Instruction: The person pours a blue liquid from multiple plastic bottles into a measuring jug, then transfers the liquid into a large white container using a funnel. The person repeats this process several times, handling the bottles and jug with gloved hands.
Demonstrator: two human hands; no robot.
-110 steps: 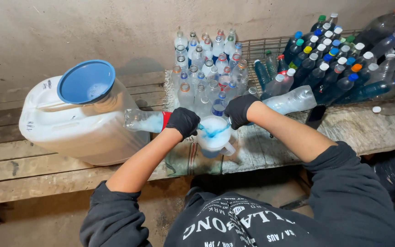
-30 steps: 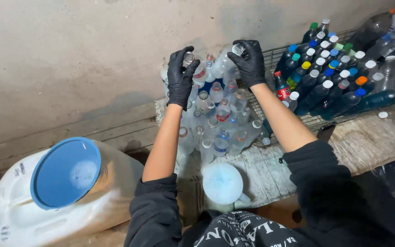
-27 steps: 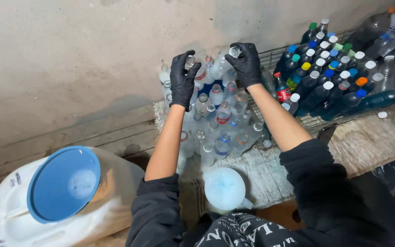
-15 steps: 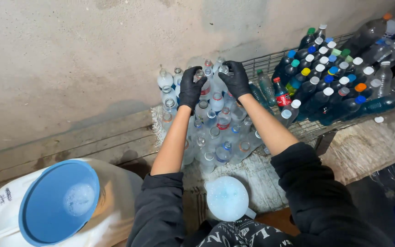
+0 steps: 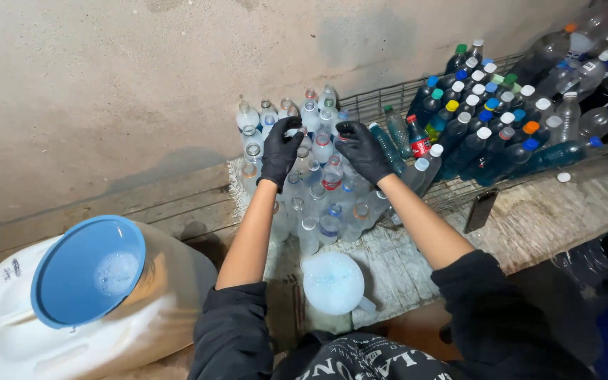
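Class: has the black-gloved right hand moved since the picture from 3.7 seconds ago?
Yes. The black-gloved right hand went from the pale plastic jug up among the clear plastic bottles.

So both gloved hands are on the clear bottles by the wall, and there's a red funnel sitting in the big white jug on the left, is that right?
Not quite. The funnel in the white jug is blue, not red, as the head view shows. The rest holds: the left hand and right hand, both in black gloves, are on the clear bottles by the wall.

Both gloved hands [image 5: 321, 151] outstretched, curled
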